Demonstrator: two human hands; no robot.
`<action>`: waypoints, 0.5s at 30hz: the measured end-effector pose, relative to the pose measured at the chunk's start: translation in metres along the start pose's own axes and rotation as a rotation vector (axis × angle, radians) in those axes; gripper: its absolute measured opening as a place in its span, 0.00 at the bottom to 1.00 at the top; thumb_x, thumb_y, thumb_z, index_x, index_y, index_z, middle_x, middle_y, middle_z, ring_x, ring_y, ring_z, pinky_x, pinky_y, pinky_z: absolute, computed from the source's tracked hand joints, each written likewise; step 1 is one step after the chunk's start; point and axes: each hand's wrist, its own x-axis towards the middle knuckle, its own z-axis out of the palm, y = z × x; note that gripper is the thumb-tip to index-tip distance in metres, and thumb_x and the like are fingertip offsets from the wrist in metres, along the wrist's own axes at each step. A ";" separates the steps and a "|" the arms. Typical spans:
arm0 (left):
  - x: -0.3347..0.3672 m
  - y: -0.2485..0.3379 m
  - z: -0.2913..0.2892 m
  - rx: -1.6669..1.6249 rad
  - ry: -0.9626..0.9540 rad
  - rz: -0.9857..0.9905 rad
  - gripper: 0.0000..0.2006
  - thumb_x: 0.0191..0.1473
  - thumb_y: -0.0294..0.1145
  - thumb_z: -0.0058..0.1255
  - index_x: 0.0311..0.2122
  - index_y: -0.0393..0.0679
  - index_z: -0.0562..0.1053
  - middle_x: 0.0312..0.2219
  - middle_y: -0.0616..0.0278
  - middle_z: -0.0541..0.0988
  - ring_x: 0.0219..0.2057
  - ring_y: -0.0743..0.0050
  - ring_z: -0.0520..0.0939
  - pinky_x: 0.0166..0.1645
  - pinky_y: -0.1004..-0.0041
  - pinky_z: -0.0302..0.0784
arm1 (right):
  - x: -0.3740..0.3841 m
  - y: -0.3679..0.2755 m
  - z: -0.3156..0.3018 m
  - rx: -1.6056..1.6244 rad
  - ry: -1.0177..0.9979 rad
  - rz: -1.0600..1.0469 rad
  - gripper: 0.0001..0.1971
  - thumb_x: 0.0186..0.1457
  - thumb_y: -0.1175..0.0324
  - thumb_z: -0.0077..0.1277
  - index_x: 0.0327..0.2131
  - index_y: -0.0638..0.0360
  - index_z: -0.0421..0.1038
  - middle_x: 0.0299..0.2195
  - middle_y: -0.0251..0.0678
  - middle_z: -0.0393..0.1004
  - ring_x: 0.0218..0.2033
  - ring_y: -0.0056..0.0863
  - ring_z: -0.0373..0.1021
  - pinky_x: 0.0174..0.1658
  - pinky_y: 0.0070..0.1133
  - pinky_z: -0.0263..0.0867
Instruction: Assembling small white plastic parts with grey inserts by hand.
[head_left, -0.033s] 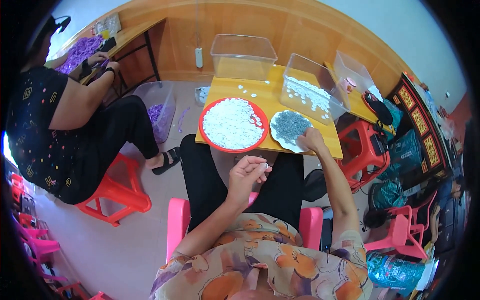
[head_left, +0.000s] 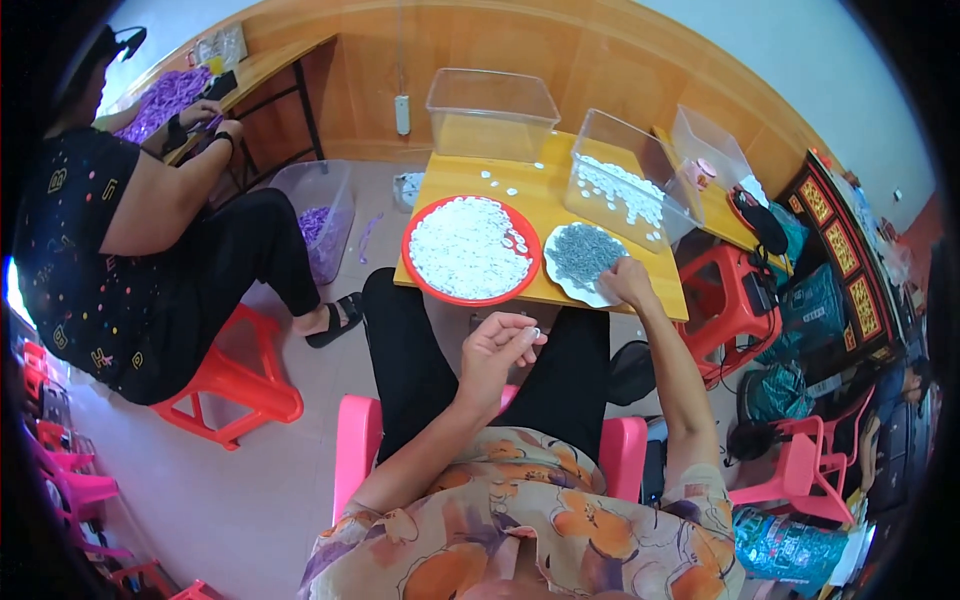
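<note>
My left hand is raised over my lap, its thumb and fingers pinched on a small white piece. My right hand is at the near right edge of a white scalloped plate; its fingers are bent together, and whatever is in them is hidden. A heap of tiny grey pieces covers that plate. Left of it, a round red tray is full of small flat white pieces. Both stand at the near edge of a yellow wooden table.
A clear plastic bin stands at the table's back; another bin, tilted, spills white pieces. Red stools are to the right. On the left a person sits handling purple strips, beside a bin of purple pieces.
</note>
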 end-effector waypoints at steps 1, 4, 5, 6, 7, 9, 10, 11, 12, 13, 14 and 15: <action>0.001 -0.002 -0.001 -0.002 0.007 0.002 0.06 0.51 0.26 0.49 0.36 0.40 0.70 0.27 0.61 0.78 0.22 0.88 0.71 0.28 0.86 0.65 | 0.000 0.004 0.004 -0.002 -0.004 -0.006 0.19 0.40 0.60 0.46 0.30 0.70 0.72 0.28 0.57 0.72 0.33 0.49 0.70 0.39 0.35 0.66; 0.002 -0.003 -0.004 -0.029 0.000 -0.015 0.06 0.51 0.26 0.48 0.35 0.39 0.69 0.28 0.60 0.77 0.22 0.86 0.72 0.28 0.86 0.65 | -0.001 0.010 0.011 0.173 0.305 -0.018 0.18 0.40 0.60 0.46 0.22 0.70 0.72 0.23 0.57 0.71 0.28 0.48 0.70 0.34 0.33 0.65; 0.003 -0.002 -0.005 -0.022 0.022 -0.011 0.06 0.52 0.26 0.48 0.36 0.39 0.69 0.28 0.60 0.77 0.22 0.86 0.72 0.28 0.86 0.65 | -0.004 0.008 0.009 0.197 0.302 -0.014 0.19 0.42 0.59 0.45 0.21 0.71 0.71 0.23 0.57 0.71 0.28 0.48 0.70 0.34 0.33 0.65; 0.003 -0.001 -0.006 -0.015 0.041 -0.008 0.06 0.52 0.26 0.47 0.36 0.39 0.69 0.28 0.60 0.77 0.22 0.86 0.72 0.28 0.86 0.66 | -0.006 0.006 0.007 0.220 0.300 -0.007 0.20 0.43 0.59 0.44 0.20 0.73 0.70 0.22 0.58 0.70 0.27 0.48 0.70 0.34 0.33 0.65; 0.003 -0.001 -0.006 -0.016 0.033 -0.018 0.06 0.52 0.26 0.47 0.36 0.39 0.69 0.28 0.60 0.77 0.22 0.86 0.72 0.28 0.86 0.66 | -0.007 0.006 0.005 0.218 0.300 0.005 0.20 0.43 0.59 0.44 0.20 0.73 0.70 0.22 0.58 0.70 0.27 0.48 0.70 0.34 0.33 0.65; 0.005 -0.002 -0.006 -0.060 0.040 -0.018 0.06 0.52 0.26 0.48 0.36 0.40 0.70 0.27 0.61 0.77 0.22 0.86 0.73 0.28 0.87 0.66 | -0.009 0.009 0.001 0.197 0.129 0.055 0.22 0.44 0.57 0.42 0.22 0.74 0.70 0.23 0.58 0.70 0.29 0.49 0.70 0.35 0.33 0.65; 0.006 -0.002 -0.006 -0.050 0.046 -0.013 0.06 0.52 0.26 0.47 0.36 0.40 0.70 0.28 0.61 0.77 0.23 0.86 0.73 0.28 0.87 0.66 | -0.010 0.007 0.001 0.214 0.147 0.034 0.23 0.45 0.56 0.42 0.23 0.74 0.71 0.24 0.59 0.71 0.29 0.49 0.70 0.35 0.33 0.64; 0.005 0.000 -0.006 -0.013 0.068 -0.027 0.06 0.52 0.26 0.47 0.36 0.40 0.69 0.28 0.60 0.77 0.23 0.86 0.73 0.28 0.86 0.67 | -0.012 0.003 0.001 0.231 0.167 0.021 0.23 0.45 0.55 0.41 0.23 0.74 0.71 0.25 0.59 0.71 0.30 0.49 0.70 0.35 0.33 0.64; 0.005 0.001 -0.006 -0.018 0.068 -0.029 0.06 0.52 0.26 0.47 0.36 0.40 0.69 0.28 0.60 0.77 0.23 0.86 0.73 0.28 0.86 0.67 | -0.008 0.005 0.004 0.216 0.149 0.025 0.24 0.45 0.55 0.41 0.25 0.73 0.71 0.27 0.60 0.70 0.32 0.51 0.69 0.38 0.35 0.63; 0.006 0.000 -0.007 -0.021 0.066 -0.031 0.06 0.52 0.26 0.47 0.36 0.39 0.70 0.28 0.59 0.77 0.23 0.86 0.73 0.28 0.86 0.67 | -0.002 0.007 0.007 0.204 0.131 0.032 0.24 0.44 0.55 0.41 0.27 0.73 0.71 0.28 0.62 0.69 0.34 0.52 0.69 0.41 0.37 0.63; 0.006 0.000 -0.007 -0.020 0.067 -0.028 0.06 0.52 0.26 0.47 0.36 0.39 0.70 0.28 0.59 0.77 0.23 0.86 0.73 0.28 0.86 0.67 | 0.000 0.006 0.008 0.218 0.127 0.019 0.24 0.44 0.55 0.40 0.27 0.72 0.71 0.28 0.61 0.70 0.34 0.53 0.69 0.40 0.37 0.63; 0.005 0.000 -0.007 -0.019 0.072 -0.021 0.06 0.52 0.26 0.47 0.36 0.39 0.70 0.28 0.59 0.77 0.23 0.86 0.73 0.28 0.86 0.67 | 0.003 0.004 0.009 0.232 0.123 0.003 0.24 0.45 0.54 0.40 0.28 0.71 0.71 0.29 0.61 0.70 0.34 0.53 0.68 0.40 0.37 0.63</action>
